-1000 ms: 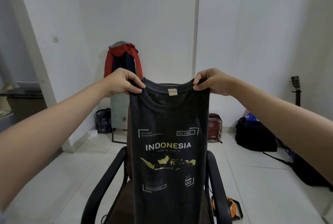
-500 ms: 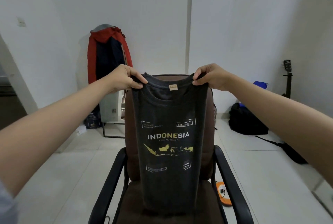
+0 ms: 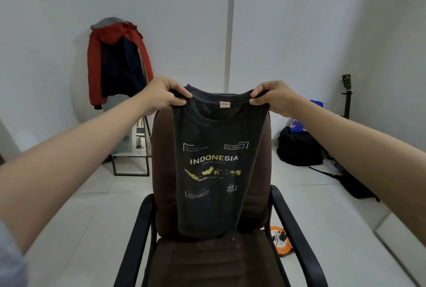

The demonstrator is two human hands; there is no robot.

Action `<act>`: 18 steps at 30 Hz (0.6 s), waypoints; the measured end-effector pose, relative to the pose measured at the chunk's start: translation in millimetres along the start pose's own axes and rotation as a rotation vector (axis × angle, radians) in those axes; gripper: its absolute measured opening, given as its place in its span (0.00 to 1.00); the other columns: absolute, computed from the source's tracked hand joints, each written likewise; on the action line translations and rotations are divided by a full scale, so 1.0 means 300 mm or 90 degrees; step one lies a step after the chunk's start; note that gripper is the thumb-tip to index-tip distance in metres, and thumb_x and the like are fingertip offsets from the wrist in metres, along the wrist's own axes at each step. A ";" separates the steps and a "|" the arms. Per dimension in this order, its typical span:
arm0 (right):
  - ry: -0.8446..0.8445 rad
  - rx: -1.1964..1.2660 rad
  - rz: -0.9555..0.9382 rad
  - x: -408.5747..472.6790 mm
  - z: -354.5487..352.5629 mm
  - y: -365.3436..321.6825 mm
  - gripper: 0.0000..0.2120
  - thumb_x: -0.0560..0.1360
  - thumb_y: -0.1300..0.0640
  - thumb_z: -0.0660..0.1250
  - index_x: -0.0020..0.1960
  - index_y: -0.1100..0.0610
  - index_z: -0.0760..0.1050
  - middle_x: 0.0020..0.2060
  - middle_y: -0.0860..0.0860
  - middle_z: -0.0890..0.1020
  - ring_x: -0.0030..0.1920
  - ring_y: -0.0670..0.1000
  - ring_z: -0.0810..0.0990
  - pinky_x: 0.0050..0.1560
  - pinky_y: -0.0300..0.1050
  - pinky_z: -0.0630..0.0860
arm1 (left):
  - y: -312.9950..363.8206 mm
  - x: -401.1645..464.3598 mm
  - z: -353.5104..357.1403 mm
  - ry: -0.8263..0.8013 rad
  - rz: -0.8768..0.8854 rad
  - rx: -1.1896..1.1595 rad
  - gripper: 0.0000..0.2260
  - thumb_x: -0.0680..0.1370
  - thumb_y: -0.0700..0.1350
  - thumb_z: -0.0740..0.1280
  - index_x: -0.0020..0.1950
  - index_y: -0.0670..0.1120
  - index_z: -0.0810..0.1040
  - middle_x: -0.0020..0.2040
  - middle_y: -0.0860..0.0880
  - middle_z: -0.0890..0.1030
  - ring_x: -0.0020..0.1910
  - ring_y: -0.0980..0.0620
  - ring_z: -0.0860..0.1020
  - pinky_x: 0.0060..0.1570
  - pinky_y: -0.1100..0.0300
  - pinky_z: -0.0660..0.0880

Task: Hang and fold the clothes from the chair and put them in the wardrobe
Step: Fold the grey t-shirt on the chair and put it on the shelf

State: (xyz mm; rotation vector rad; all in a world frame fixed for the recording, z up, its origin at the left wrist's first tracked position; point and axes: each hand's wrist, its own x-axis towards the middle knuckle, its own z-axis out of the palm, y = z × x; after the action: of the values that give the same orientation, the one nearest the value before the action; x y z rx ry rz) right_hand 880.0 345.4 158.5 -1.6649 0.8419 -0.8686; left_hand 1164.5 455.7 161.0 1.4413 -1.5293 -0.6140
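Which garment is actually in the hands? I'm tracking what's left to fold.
The dark INDONESIA T-shirt, pinched at its shoulders by the left hand and right hand; the red-and-navy jacket hangs untouched by the wall.

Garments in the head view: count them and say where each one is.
2. The dark T-shirt hangs from the left hand and right hand before the chair; the red jacket hangs by the wall. Others may be hidden.

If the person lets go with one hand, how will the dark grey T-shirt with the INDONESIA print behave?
The dark grey T-shirt with the INDONESIA print is probably floppy: it hangs limp from the left hand and right hand. It seems light, since pinching fingers suffice. Released on one side, it would likely swing and droop toward the brown office chair.
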 end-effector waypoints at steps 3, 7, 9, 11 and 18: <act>-0.053 -0.018 0.019 -0.084 0.008 0.004 0.11 0.70 0.76 0.66 0.37 0.62 0.74 0.35 0.54 0.80 0.39 0.51 0.82 0.42 0.38 0.81 | -0.007 -0.085 0.015 -0.012 -0.011 -0.011 0.13 0.71 0.28 0.69 0.41 0.46 0.83 0.41 0.48 0.82 0.41 0.55 0.80 0.40 0.68 0.79; -0.142 -0.007 0.059 -0.250 0.018 0.056 0.11 0.70 0.77 0.65 0.37 0.62 0.75 0.32 0.53 0.83 0.37 0.50 0.84 0.38 0.38 0.80 | -0.012 -0.264 0.077 -0.042 -0.025 0.000 0.12 0.71 0.28 0.69 0.42 0.46 0.83 0.43 0.47 0.82 0.41 0.58 0.82 0.40 0.68 0.78; -0.179 0.005 0.073 -0.344 0.021 0.113 0.15 0.70 0.77 0.65 0.34 0.60 0.78 0.33 0.54 0.83 0.38 0.51 0.84 0.38 0.39 0.80 | -0.013 -0.376 0.126 -0.050 -0.042 0.003 0.12 0.71 0.29 0.69 0.42 0.46 0.83 0.43 0.48 0.82 0.41 0.58 0.82 0.40 0.68 0.78; -0.197 0.009 0.087 -0.451 0.026 0.183 0.16 0.69 0.77 0.66 0.32 0.58 0.79 0.33 0.55 0.83 0.38 0.52 0.84 0.37 0.38 0.80 | -0.020 -0.503 0.185 -0.067 -0.069 -0.001 0.14 0.71 0.29 0.70 0.40 0.48 0.84 0.42 0.49 0.83 0.43 0.56 0.82 0.42 0.66 0.78; -0.240 0.040 0.183 -0.885 0.036 0.496 0.12 0.67 0.74 0.69 0.34 0.58 0.80 0.36 0.57 0.81 0.40 0.56 0.83 0.41 0.44 0.82 | -0.104 -1.014 0.433 -0.169 -0.157 -0.053 0.17 0.69 0.28 0.70 0.38 0.51 0.86 0.39 0.46 0.85 0.44 0.48 0.81 0.48 0.57 0.78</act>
State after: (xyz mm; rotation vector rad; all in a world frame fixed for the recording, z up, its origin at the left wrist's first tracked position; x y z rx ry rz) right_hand 741.5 545.4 -24.9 -1.5406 0.7563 -0.3634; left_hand 1036.4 710.8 -9.1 1.5431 -1.5165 -1.0408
